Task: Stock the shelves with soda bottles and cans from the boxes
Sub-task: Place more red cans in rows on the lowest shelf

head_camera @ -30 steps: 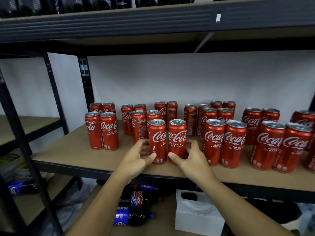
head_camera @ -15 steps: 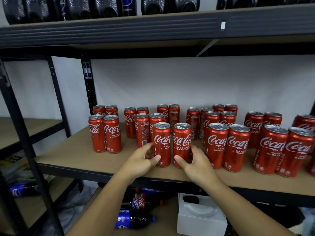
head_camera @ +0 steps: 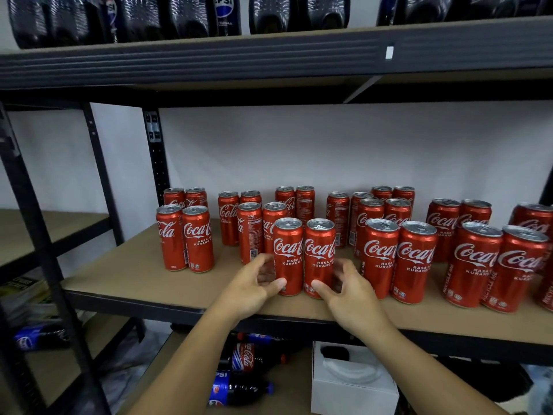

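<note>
Brown board [head_camera: 119, 274] carries red cans [head_camera: 475, 265] in 2s, under a shelf of dark bottles [head_camera: 185, 13]. At far left, 1 pair [head_camera: 185, 238] stands near the front rail [head_camera: 134, 301], with bare board between it and the hands. Next, the left hand [head_camera: 254, 284] curls round the left side of the front pair [head_camera: 288, 259], thumb on its base. The right hand [head_camera: 348, 292] clasps the right side likewise, its fingers blurred. Both cans stand upright on the board, touching, so I judge this the placing step: squaring 2 cans into line. The next move calls for letting go and drawing straight back without tipping them. To the right, the next pair [head_camera: 399, 262] stands just beside the right hand, so room is tight there and freer on the left.
</note>
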Tool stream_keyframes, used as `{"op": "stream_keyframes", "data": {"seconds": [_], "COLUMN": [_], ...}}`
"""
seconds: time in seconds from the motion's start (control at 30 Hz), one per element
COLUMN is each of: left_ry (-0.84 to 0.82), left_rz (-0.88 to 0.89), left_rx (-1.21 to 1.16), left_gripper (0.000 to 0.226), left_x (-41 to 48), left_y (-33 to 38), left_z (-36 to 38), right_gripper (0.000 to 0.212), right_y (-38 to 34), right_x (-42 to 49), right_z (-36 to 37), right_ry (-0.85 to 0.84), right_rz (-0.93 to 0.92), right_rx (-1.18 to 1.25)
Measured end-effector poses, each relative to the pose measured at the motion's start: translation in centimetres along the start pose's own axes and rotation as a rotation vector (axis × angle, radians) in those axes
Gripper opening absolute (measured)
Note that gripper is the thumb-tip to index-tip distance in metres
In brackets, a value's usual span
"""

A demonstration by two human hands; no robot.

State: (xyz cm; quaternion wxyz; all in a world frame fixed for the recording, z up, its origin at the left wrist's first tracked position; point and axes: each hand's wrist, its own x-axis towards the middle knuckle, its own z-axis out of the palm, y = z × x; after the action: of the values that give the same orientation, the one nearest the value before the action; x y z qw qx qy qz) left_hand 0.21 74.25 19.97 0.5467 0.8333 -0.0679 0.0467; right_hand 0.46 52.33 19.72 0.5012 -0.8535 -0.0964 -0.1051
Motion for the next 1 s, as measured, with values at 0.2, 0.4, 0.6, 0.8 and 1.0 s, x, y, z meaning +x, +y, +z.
{"op": "stream_keyframes", "data": {"seconds": [0.2, 0.4, 0.6, 0.8, 1.0], "left_ry": [0.018, 0.024, 0.045, 0.010, 0.050], "left_rz": [0.013, 0.011, 0.044, 0.012, 0.006], "left_rx": [0.047, 0.063, 0.105, 0.086, 0.045], "left_gripper": [0.050, 0.035, 0.041, 0.036, 0.048], "left_x": [0.1, 0.3, 0.0, 0.1, 0.1], "left_y": [-0.6, -1.1, -1.0, -0.6, -0.8], "left_z": [0.4, 0.7, 0.9, 0.9, 1.4], "right_gripper": [0.063, 0.060, 0.058, 0.057, 0.058], "right_y": [0.2, 0.3, 0.5, 0.6, 0.9], "right_x": [-0.5, -0.8, -0.9, -0.9, -1.0], "right_z": [-0.3, -0.2, -0.4, -0.4, -0.4], "right_ry": [0.027, 0.037, 0.040, 0.034, 0.030], "right_rz": [-0.062, -0.083, -0.075, -0.076, -0.088], "right_rx": [-0.061, -0.057, -0.059, -0.069, -0.096]}}
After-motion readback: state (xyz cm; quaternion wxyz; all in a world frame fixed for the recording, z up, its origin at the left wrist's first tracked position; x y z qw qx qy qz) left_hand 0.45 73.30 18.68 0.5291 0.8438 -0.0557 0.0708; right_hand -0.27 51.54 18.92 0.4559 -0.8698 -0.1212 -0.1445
